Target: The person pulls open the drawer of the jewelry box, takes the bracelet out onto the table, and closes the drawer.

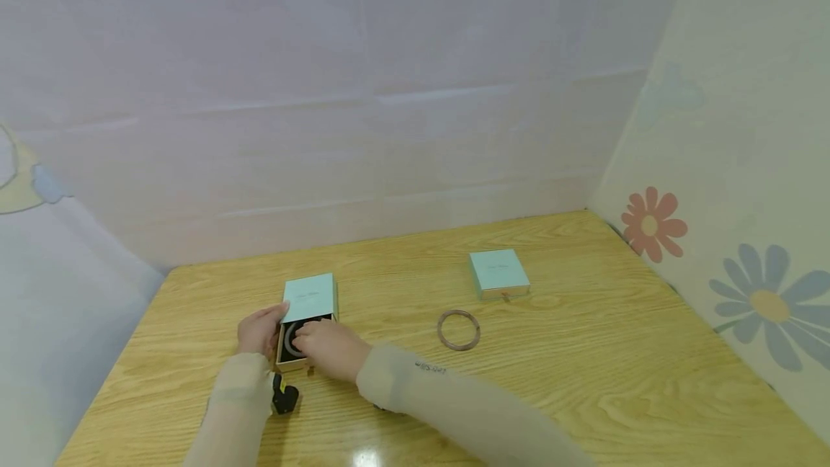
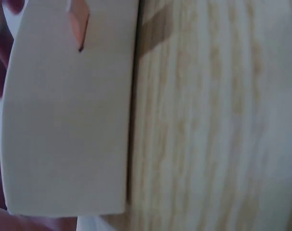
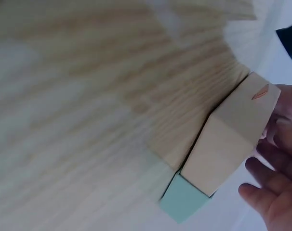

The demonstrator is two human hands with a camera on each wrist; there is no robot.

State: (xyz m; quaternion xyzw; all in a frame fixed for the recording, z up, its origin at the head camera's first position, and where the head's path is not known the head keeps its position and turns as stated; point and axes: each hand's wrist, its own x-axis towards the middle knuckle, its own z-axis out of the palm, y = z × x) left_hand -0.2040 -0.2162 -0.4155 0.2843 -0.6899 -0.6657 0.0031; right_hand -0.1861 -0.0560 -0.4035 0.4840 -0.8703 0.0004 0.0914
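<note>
A pale turquoise drawer box stands on the left of the table, its cream drawer pulled out towards me. Inside on the black lining lies a ring-shaped bangle, partly hidden by my right hand. That hand reaches over the drawer with its fingertips at the bangle; the right wrist view shows its fingers spread loosely above the drawer. My left hand holds the box at its left side. An orange pull tab shows on the drawer front in the left wrist view.
A second turquoise box, shut, stands at the back right of the wooden table. Before it lies a brownish bangle. A pale cloth wall rises behind, and a flower-patterned one on the right.
</note>
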